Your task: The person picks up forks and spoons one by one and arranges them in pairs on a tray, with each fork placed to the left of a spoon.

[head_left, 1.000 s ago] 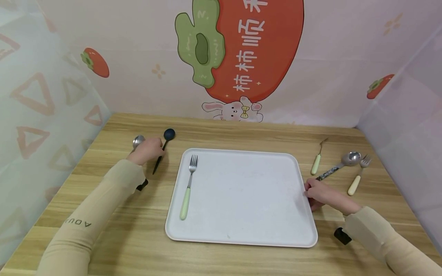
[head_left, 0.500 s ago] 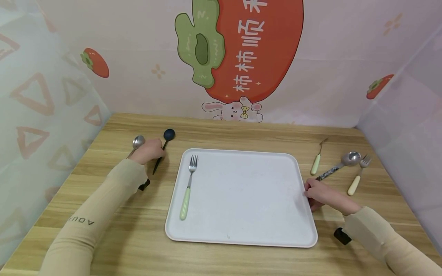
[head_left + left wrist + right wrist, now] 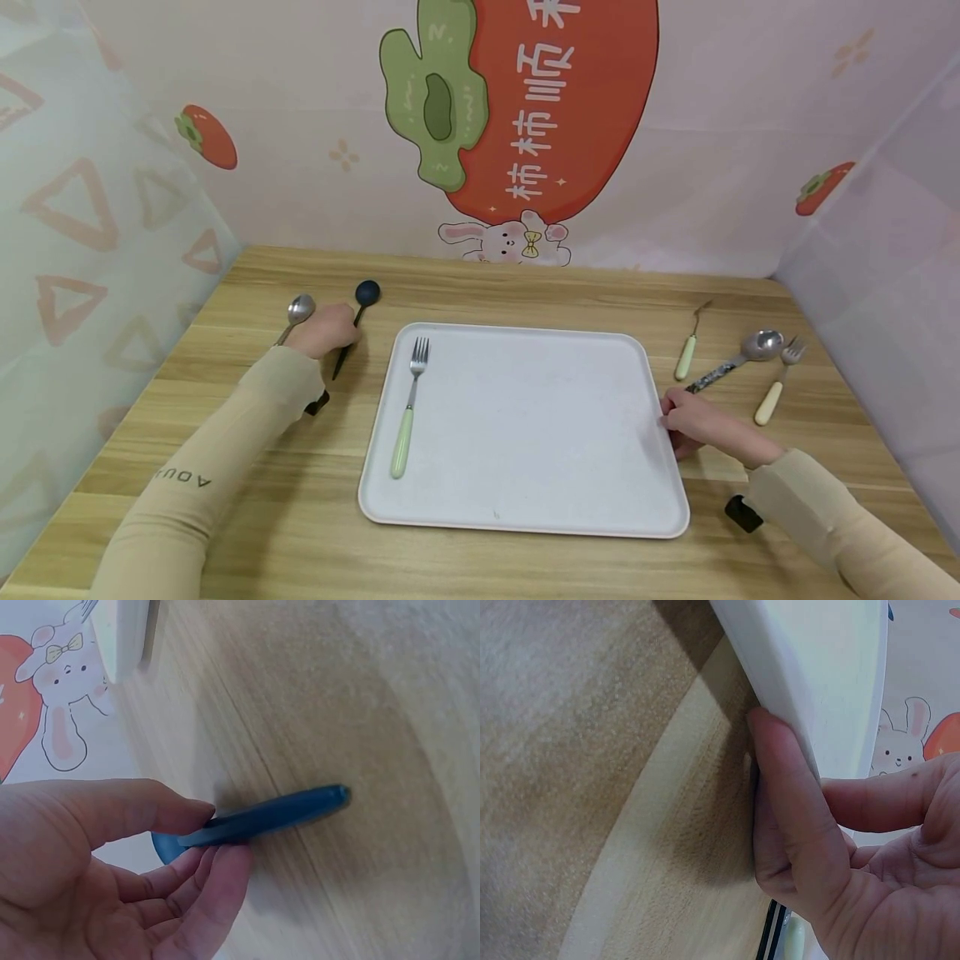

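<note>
On the left, my left hand (image 3: 324,331) pinches a black spoon (image 3: 367,292) by its handle. The left wrist view shows the thumb on one side of the spoon's handle (image 3: 281,812) and fingertips on the other, with the handle end sticking out past them. My right hand (image 3: 708,425) grips the right edge of a white tray (image 3: 525,433), thumb over the rim and fingers curled under, as the right wrist view shows at the tray wall (image 3: 757,667). A fork (image 3: 403,437) with a light green handle lies along the tray's left side.
A silver spoon (image 3: 302,307) lies left of my left hand, partly hidden by it. Right of the tray are a thin green-handled fork (image 3: 686,358), a spoon with a patterned handle (image 3: 763,344) and a cream-handled fork (image 3: 769,402). Printed cloth walls (image 3: 300,192) enclose the wooden table (image 3: 315,500).
My left hand and forearm have shifted slightly to the right, showing more of the silver spoon. The black spoon, the tray and my right hand have stayed in place.
</note>
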Motion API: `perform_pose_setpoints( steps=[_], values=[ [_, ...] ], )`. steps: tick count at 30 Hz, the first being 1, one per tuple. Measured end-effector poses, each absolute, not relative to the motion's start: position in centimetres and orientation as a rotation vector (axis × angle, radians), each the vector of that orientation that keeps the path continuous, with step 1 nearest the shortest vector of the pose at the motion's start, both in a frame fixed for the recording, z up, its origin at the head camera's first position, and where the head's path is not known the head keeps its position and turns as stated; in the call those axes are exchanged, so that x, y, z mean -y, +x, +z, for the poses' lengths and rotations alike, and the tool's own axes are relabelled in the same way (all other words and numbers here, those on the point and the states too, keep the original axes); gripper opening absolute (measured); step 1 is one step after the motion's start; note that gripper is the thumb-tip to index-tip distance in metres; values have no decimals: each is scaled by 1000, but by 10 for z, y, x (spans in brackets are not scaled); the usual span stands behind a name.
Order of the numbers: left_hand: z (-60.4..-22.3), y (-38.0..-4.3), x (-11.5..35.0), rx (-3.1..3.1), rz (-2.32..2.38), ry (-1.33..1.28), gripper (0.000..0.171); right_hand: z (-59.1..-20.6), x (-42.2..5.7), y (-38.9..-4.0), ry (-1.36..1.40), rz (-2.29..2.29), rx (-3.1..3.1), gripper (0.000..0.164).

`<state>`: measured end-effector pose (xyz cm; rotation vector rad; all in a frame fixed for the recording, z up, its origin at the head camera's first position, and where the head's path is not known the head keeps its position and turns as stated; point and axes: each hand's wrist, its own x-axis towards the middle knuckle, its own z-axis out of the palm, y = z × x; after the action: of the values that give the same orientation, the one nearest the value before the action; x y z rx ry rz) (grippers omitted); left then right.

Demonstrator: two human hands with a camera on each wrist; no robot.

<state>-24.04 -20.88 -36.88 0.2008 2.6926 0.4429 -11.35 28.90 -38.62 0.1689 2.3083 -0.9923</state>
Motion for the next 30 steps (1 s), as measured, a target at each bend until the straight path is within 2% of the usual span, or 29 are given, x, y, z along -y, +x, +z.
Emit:
perform_pose_setpoints(
  steps=[8,20,30],
  values=[
    [-368,-236,209,-2683,478,171,15,-386,-287,-111,155,-1010,-2327,5],
    [-364,-225,206,-2703,485,256,2,-385,-288,-111,143,-1021,-2320,5],
    [-361,-215,195,-2699,447,255,6,-384,-288,-111,135,-1041,-2304,6]
  ],
)
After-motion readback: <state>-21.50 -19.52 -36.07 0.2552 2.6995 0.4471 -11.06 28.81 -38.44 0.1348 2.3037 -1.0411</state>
